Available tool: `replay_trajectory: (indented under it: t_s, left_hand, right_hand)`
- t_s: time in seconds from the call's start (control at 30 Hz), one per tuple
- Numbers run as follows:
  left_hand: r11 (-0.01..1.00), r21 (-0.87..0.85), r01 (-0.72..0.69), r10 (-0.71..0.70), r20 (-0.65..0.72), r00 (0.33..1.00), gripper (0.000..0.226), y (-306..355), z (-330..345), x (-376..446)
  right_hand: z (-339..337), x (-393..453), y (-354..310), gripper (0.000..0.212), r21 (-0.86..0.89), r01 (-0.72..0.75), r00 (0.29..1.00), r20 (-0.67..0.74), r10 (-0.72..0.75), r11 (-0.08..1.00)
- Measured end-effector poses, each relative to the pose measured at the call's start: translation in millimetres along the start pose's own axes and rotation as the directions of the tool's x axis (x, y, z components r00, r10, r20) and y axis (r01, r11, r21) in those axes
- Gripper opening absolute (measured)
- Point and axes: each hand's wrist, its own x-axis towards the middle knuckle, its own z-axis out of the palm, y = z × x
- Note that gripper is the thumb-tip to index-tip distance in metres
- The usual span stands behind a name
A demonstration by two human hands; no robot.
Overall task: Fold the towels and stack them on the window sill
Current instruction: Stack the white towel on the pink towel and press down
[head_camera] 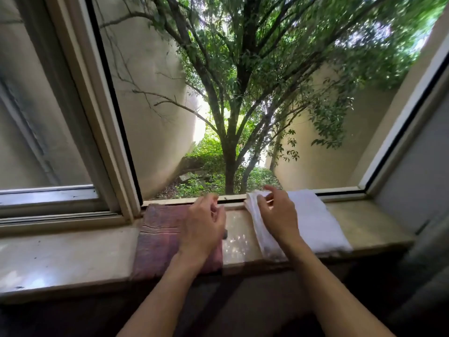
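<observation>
Sill [73, 259], pale stone, bore folded mauve woven towel [158, 239] beside white cotton towel [313, 222]. Left hand [201, 229] hovered released over mauve; right hand [277, 215] pinched white's edge. Advice: align edges squarely before stacking.

A pale stone window sill [73, 259] runs across the lower part of the view. A folded pinkish-red towel [158, 239] lies flat on it near the middle, and a white towel [315, 222] lies at its 3 o'clock, apart from it, bare sill between.
</observation>
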Motion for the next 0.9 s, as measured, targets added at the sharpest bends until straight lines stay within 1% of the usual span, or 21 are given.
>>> replay_trajectory:
  t_s: [0.03, 0.07, 0.1, 0.13, 0.17, 0.2, 0.23, 0.27, 0.3, 0.33, 0.4, 0.43, 0.5, 0.57, 0.63, 0.73, 0.77, 0.8, 0.87, 0.9]
  left_hand:
    - [0.994, -0.097, 0.055, -0.044, 0.108, 0.993, 0.031, 15.6, 14.7, -1.1]
    - [0.984, -0.125, 0.127, -0.097, 0.222, 0.970, 0.032, 27.6, 32.1, -1.5]
    - [0.974, -0.096, 0.207, -0.165, 0.330, 0.929, 0.037, 36.9, 49.1, -1.8]
    - [0.955, -0.062, 0.291, -0.241, 0.410, 0.880, 0.046, 43.2, 63.7, -2.8]
    - [0.930, -0.051, 0.363, -0.302, 0.456, 0.837, 0.055, 47.3, 76.7, -3.8]
    - [0.905, -0.053, 0.423, -0.350, 0.473, 0.808, 0.061, 49.2, 87.7, -4.2]
    - [0.882, -0.056, 0.468, -0.389, 0.473, 0.791, 0.065, 49.9, 95.7, -4.4]
    - [0.864, -0.050, 0.502, -0.423, 0.471, 0.774, 0.068, 50.0, 101.8, -4.5]
    - [0.853, -0.038, 0.520, -0.443, 0.475, 0.760, 0.071, 50.6, 106.2, -4.1]
    - [0.848, -0.032, 0.529, -0.450, 0.484, 0.751, 0.071, 50.5, 109.2, -3.6]
    - [0.839, -0.049, 0.542, -0.452, 0.492, 0.744, 0.062, 50.3, 112.0, -1.4]
    - [0.836, -0.062, 0.545, -0.447, 0.501, 0.742, 0.056, 50.9, 111.7, -0.4]
    - [0.834, -0.072, 0.547, -0.430, 0.538, 0.726, 0.046, 51.6, 111.2, 0.9]
    - [0.834, -0.100, 0.543, -0.405, 0.557, 0.725, 0.044, 53.7, 110.3, 1.4]
    - [0.846, -0.149, 0.511, -0.364, 0.538, 0.760, 0.044, 57.8, 107.0, 1.6]
    - [0.851, -0.279, 0.445, -0.239, 0.549, 0.801, 0.039, 64.3, 93.7, 3.0]
    - [0.850, -0.322, 0.417, -0.184, 0.560, 0.808, 0.038, 65.6, 86.2, 3.3]
    - [0.858, -0.355, 0.370, -0.122, 0.560, 0.819, 0.040, 66.4, 78.1, 4.0]
    - [0.892, -0.385, 0.238, 0.007, 0.538, 0.843, 0.047, 66.7, 60.4, 6.4]
    - [0.901, -0.395, 0.178, 0.067, 0.532, 0.844, 0.048, 67.0, 52.1, 8.3]
  right_hand:
    - [-15.4, 8.1, 16.5, 0.035, 0.012, -0.033, 0.997, -0.068, 0.033, 0.999]
    - [-31.0, 14.9, 31.9, 0.037, -0.002, -0.085, 0.989, -0.125, 0.084, 0.996]
    - [-44.0, 21.1, 48.5, 0.041, -0.038, -0.152, 0.976, -0.164, 0.144, 0.988]
    - [-54.9, 27.0, 65.7, 0.048, -0.089, -0.234, 0.962, -0.167, 0.217, 0.968]
    - [-63.2, 33.0, 84.8, 0.057, -0.142, -0.322, 0.943, -0.140, 0.303, 0.936]
    - [-70.0, 37.3, 99.9, 0.069, -0.194, -0.412, 0.911, -0.082, 0.404, 0.890]
    - [-73.9, 41.1, 116.0, 0.082, -0.236, -0.469, 0.877, -0.015, 0.479, 0.851]
    - [-76.8, 42.3, 127.3, 0.093, -0.251, -0.505, 0.846, 0.049, 0.532, 0.826]
    - [-78.1, 42.7, 137.2, 0.096, -0.253, -0.517, 0.827, 0.100, 0.553, 0.818]
    - [-78.6, 41.2, 140.3, 0.090, -0.246, -0.516, 0.821, 0.130, 0.556, 0.820]
    - [-76.8, 40.4, 141.4, 0.065, -0.195, -0.499, 0.834, 0.156, 0.529, 0.844]
    - [-75.4, 41.5, 140.9, 0.056, -0.151, -0.492, 0.840, 0.176, 0.513, 0.858]
    - [-74.5, 42.8, 139.3, 0.045, -0.079, -0.492, 0.840, 0.216, 0.497, 0.867]
    - [-79.1, 43.3, 131.9, 0.031, -0.051, -0.495, 0.832, 0.261, 0.490, 0.867]
    - [-85.9, 43.7, 124.7, 0.018, -0.014, -0.532, 0.801, 0.317, 0.508, 0.847]
    - [-96.5, 41.3, 114.2, 0.015, 0.019, -0.590, 0.745, 0.399, 0.535, 0.807]
    - [-99.3, 40.4, 113.8, 0.021, -0.002, -0.597, 0.727, 0.423, 0.541, 0.802]
    - [-102.6, 39.8, 113.2, 0.031, -0.032, -0.590, 0.709, 0.459, 0.536, 0.807]
    - [-107.4, 43.8, 111.4, 0.063, -0.049, -0.539, 0.693, 0.540, 0.476, 0.841]
    - [-108.3, 48.3, 107.9, 0.082, -0.008, -0.499, 0.707, 0.573, 0.413, 0.866]
